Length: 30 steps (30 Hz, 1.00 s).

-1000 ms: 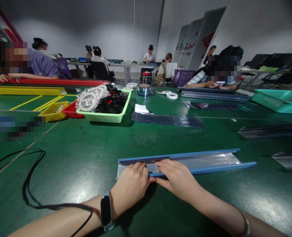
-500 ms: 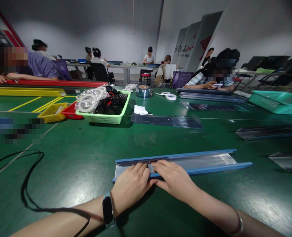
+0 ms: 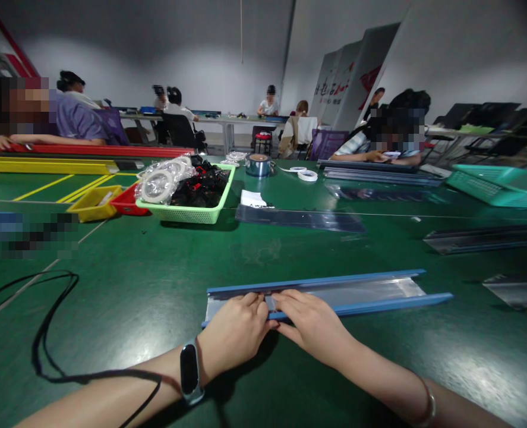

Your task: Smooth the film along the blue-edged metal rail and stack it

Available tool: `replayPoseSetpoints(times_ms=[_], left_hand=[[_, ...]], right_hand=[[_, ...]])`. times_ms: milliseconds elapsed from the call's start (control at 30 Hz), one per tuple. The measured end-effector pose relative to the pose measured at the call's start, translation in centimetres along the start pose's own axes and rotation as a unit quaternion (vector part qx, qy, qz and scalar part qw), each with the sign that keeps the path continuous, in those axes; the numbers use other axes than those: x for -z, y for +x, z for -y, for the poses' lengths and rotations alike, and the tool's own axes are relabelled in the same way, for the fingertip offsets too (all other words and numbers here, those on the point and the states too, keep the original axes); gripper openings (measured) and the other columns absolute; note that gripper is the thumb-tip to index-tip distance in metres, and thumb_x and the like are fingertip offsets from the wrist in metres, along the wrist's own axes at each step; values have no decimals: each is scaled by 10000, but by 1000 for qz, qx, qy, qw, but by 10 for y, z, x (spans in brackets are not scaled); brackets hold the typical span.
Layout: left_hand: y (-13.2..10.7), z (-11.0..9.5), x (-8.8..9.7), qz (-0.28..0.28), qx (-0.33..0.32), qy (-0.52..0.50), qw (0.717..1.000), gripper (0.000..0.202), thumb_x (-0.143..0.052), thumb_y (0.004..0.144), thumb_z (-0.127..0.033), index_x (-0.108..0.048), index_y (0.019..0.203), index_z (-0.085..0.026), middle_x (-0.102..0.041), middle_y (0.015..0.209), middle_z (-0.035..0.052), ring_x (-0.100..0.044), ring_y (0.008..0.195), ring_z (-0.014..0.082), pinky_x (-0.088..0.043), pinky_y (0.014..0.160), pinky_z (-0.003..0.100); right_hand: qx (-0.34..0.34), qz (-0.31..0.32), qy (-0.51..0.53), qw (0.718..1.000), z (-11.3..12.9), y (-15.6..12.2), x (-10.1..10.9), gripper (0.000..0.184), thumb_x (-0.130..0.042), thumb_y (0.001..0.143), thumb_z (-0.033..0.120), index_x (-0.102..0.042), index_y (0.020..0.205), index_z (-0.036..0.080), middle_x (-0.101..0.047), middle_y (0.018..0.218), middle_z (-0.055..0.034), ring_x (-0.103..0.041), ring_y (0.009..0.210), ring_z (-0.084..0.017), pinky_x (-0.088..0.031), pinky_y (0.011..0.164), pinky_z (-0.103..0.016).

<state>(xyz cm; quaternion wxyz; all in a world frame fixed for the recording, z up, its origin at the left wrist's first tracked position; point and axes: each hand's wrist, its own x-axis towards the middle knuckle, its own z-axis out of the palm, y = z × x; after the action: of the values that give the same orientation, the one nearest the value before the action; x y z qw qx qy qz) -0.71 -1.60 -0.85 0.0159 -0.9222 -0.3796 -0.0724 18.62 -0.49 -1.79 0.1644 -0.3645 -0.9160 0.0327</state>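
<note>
A long channel-shaped piece (image 3: 361, 292) with blue side rails and clear plastic between them lies on the green table in front of me. My left hand (image 3: 239, 324) is closed on its near rail toward the left end, with fingertips inside the channel and the thumb outside. Beside it, my right hand (image 3: 310, 321) grips the same near rail in a like way, fingers bent over into the channel. A narrow strip of the plastic shows between the two hands. What lies under the fingertips is hidden.
A green basket (image 3: 183, 214) holds black parts and bagged white rings. Yellow (image 3: 92, 205) and red (image 3: 132, 199) bins adjoin it. A clear sheet (image 3: 301, 220), tape roll (image 3: 258, 165) and turquoise basket (image 3: 499, 187) stand beyond. A black cable (image 3: 44, 333) crosses my left forearm. Co-workers sit opposite.
My left hand and wrist have shifted slightly left, and its fingers are bent a little more. The right hand keeps its hold, and the channel piece stays nearly in place.
</note>
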Motion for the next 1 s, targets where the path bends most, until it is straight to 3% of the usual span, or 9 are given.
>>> replayPoseSetpoints(times_ms=[233, 433, 667, 1000], left_hand=[[-2, 3, 9, 2, -12, 11, 1000, 240, -385, 924, -260, -575, 883, -117, -619, 862, 107, -591, 875, 240, -522, 744, 371], [-4, -6, 3, -30, 39, -10, 999, 206, -392, 911, -251, -551, 922, -120, -600, 941, 122, -574, 927, 237, -519, 763, 371], [-2, -4, -6, -59, 21, -17, 998, 210, -467, 905, -300, -532, 978, -113, -594, 1046, 119, -552, 1015, 238, -509, 834, 373], [-1, -4, -7, -59, 38, -28, 997, 222, -488, 895, -326, -554, 947, -120, -615, 935, 98, -580, 957, 230, -518, 811, 365]], right_hand=[[6, -10, -9, 1000, 2, 0, 4, 264, -580, 847, 336, -609, 1029, 148, -665, 1004, -104, -603, 975, -237, -508, 851, -380], [13, -32, -15, 999, -1, -3, -3, 316, -602, 824, 328, -593, 1086, 151, -644, 1097, -110, -572, 1053, -242, -493, 891, -381], [26, -18, -24, 999, -5, -3, -7, 368, -634, 797, 269, -573, 1135, 136, -637, 1116, -116, -571, 1057, -237, -483, 913, -371], [16, -20, -14, 1000, -3, -2, -5, 358, -621, 797, 266, -568, 1134, 157, -645, 1094, -93, -573, 1040, -228, -502, 875, -363]])
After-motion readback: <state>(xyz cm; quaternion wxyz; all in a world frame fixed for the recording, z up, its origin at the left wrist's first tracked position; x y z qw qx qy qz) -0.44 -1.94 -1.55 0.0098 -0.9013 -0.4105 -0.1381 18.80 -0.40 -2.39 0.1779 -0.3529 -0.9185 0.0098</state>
